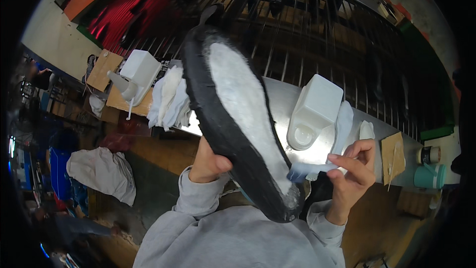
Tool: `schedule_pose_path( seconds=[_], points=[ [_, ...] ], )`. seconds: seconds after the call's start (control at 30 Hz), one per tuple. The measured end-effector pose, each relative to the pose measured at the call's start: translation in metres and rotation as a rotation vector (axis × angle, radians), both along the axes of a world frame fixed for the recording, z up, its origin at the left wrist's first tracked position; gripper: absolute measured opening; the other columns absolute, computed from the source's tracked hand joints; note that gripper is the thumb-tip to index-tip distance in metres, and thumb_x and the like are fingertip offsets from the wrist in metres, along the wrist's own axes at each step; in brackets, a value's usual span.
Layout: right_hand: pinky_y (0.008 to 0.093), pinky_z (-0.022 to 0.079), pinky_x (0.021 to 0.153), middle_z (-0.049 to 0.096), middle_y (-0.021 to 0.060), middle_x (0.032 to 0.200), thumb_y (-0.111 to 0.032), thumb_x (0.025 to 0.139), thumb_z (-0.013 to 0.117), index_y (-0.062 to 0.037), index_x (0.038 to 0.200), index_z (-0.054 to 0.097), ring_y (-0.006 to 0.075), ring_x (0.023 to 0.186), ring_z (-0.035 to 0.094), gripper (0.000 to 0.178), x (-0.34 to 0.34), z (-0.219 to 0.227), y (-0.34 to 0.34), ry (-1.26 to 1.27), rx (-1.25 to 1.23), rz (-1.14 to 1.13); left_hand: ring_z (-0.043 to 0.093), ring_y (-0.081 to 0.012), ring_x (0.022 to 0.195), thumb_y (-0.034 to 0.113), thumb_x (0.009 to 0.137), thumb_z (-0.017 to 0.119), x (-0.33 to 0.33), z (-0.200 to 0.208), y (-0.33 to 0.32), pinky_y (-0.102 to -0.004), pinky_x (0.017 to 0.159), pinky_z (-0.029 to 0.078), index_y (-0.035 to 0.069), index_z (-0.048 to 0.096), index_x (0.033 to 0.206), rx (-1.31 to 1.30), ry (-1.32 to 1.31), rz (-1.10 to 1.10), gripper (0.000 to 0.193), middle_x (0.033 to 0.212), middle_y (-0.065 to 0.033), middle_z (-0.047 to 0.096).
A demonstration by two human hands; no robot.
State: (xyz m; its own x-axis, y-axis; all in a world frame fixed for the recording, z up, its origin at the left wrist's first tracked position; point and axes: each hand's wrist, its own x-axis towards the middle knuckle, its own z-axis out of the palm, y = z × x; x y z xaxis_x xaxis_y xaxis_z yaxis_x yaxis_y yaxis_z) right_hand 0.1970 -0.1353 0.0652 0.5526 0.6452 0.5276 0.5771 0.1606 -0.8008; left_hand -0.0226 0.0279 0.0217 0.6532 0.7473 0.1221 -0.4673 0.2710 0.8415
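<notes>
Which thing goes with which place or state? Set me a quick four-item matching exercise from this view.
1. shoe
2. brush
3. teal container
4. pale cloth bundle

A. just right of a blue bin
B. toward the picture's right edge
C. held in the left hand
D. pinched in the right hand

Right pairs: 1-C; 2-D; 3-B; 4-A

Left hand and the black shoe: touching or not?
Touching. The head view shows the left hand with its thumb lapped over the edge of the black shoe, no gap between them.
</notes>
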Motion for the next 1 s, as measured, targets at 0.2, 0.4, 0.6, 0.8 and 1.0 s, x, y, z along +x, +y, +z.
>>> schedule_pose_path(
  seconds=[0.2,0.4,0.6,0.8,1.0],
  points=[
    [0.0281,0.035,0.071,0.041,-0.0002,0.09,-0.034,0.051,0.093,-0.0167,0.094,0.083,0.0156,0.084,0.044,0.047,-0.014,0.021,0.027,-0.152,0.067,0.041,0.054,-0.0357,0.129,0.041,0.063,0.093,0.012,0.015,0.0,-0.0458,0.107,0.049,-0.001,0.03,0.151,-0.011,-0.007,-0.221,0.117,0.142,-0.0241,0.049],
    [0.0281,0.033,0.069,0.04,-0.0001,0.089,-0.033,0.051,0.093,-0.0174,0.097,0.083,0.0157,0.082,0.042,0.05,-0.01,0.039,0.042,-0.278,0.138,-0.037,0.058,-0.0312,0.121,0.038,0.056,0.097,0.024,0.032,-0.004,-0.0414,0.103,0.049,-0.002,0.029,0.151,0.02,0.054,-0.378,0.124,0.135,-0.0198,0.054],
    [0.0285,0.032,0.069,0.039,0.0001,0.088,-0.031,0.051,0.093,-0.0155,0.096,0.082,0.016,0.08,0.041,0.049,-0.003,0.052,0.046,-0.323,0.182,-0.096,0.061,-0.0267,0.113,0.036,0.048,0.1,0.025,0.042,-0.01,-0.037,0.099,0.049,-0.003,0.027,0.151,0.109,0.15,-0.372,0.132,0.127,-0.0155,0.058],
    [0.0289,0.032,0.068,0.038,0.0002,0.088,-0.027,0.053,0.093,-0.0135,0.095,0.082,0.0159,0.079,0.04,0.045,0.005,0.061,0.046,-0.337,0.198,-0.145,0.065,-0.0241,0.104,0.036,0.044,0.102,0.028,0.048,-0.015,-0.0336,0.096,0.05,-0.004,0.028,0.151,0.192,0.183,-0.362,0.136,0.119,-0.0132,0.063],
    [0.0284,0.033,0.068,0.04,0.0008,0.089,-0.024,0.055,0.093,-0.0114,0.093,0.081,0.0154,0.08,0.042,0.041,0.009,0.067,0.048,-0.336,0.215,-0.194,0.068,-0.0256,0.103,0.041,0.046,0.101,0.032,0.046,-0.016,-0.0332,0.095,0.051,-0.007,0.038,0.145,0.411,0.156,-0.285,0.127,0.117,-0.0153,0.066]
  ],
)
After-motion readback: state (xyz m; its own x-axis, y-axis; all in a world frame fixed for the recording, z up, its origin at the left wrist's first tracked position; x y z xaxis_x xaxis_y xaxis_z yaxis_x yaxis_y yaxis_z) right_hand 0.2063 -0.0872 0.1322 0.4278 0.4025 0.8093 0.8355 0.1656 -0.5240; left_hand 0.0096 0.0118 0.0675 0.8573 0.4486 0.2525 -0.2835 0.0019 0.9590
